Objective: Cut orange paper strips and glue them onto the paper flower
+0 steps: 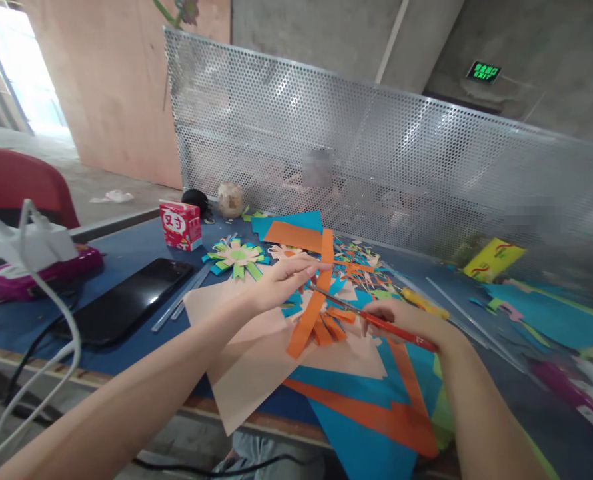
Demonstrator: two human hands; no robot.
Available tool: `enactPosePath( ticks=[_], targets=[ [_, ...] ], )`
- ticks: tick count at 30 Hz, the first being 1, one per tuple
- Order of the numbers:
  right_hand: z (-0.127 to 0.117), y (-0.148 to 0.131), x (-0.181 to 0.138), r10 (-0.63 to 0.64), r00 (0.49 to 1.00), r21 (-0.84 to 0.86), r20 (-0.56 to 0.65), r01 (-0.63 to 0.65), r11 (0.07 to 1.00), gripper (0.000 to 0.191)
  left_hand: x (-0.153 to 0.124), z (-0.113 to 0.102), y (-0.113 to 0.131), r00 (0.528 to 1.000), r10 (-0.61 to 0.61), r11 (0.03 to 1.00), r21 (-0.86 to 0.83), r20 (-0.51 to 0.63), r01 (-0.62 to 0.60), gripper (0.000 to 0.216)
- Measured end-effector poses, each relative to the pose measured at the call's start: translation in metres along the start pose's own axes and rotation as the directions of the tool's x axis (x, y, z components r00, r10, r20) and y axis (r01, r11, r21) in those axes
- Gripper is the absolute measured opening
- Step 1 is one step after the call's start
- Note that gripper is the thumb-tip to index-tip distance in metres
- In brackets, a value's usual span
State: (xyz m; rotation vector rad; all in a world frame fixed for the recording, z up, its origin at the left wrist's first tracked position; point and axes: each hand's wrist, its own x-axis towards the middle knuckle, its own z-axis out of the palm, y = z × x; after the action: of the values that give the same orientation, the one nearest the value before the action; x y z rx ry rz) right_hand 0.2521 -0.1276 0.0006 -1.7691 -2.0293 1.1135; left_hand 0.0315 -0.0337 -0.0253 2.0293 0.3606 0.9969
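Observation:
A long orange paper strip (308,323) stands slanted above the middle of the table. My left hand (286,277) is closed on its upper part, with the thumb and fingers at its edge. My right hand (401,319) is closed round a slim red-handled tool (391,327), whose thin dark metal shaft lies across the strip; its exact kind I cannot make out. Just below the hands, a paper flower with orange curled petals (329,328) rests on cream paper sheets (246,360). A blue, green and cream paper flower (236,255) lies left of my left hand.
A black phone (126,300), clear sticks (179,310) and a red box (180,225) lie to the left. Paper scraps (356,257) are strewn behind my hands. Blue sheets (366,453) overhang the front edge. A perforated metal screen (376,153) stands behind; white cables (71,320) hang at left.

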Motion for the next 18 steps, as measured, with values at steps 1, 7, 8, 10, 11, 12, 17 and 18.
enactPosePath(
  ticks=[1,7,8,10,11,12,17,18],
  targets=[
    [0.000,0.001,0.001,0.002,1.000,0.002,0.003,-0.002,1.000,0.016,0.000,0.001,0.000,1.000,-0.005,1.000,-0.009,0.000,0.005,0.032],
    [0.000,0.012,0.004,0.003,1.000,-0.063,-0.003,-0.003,0.998,0.016,0.001,0.001,-0.008,0.980,-0.033,0.999,-0.013,-0.198,0.031,0.025],
    [-0.001,0.013,0.004,0.005,1.000,-0.070,-0.016,-0.006,0.998,0.016,0.002,0.001,-0.010,0.970,-0.039,0.999,-0.046,-0.241,0.029,0.027],
    [-0.003,0.015,0.003,0.015,0.999,-0.044,-0.038,-0.016,0.999,0.014,0.004,0.000,-0.012,0.949,-0.056,0.988,-0.153,-0.311,0.008,0.040],
    [-0.004,0.015,0.003,0.023,0.998,-0.019,-0.062,-0.024,1.000,0.014,0.005,-0.001,-0.013,0.939,-0.066,0.978,-0.210,-0.338,-0.007,0.048],
    [-0.004,0.015,0.004,0.030,0.995,0.004,-0.099,-0.029,1.000,0.014,0.006,-0.001,-0.014,0.930,-0.076,0.966,-0.258,-0.359,-0.020,0.055],
    [-0.002,0.007,0.008,0.110,0.958,0.119,-0.264,-0.081,0.990,0.021,0.008,-0.001,-0.014,0.895,-0.141,0.952,-0.307,-0.424,0.005,0.041],
    [-0.001,0.004,0.009,0.116,0.951,0.110,-0.286,-0.088,0.990,0.022,0.008,-0.002,-0.013,0.894,-0.158,0.952,-0.306,-0.420,0.024,0.032]
  ],
)
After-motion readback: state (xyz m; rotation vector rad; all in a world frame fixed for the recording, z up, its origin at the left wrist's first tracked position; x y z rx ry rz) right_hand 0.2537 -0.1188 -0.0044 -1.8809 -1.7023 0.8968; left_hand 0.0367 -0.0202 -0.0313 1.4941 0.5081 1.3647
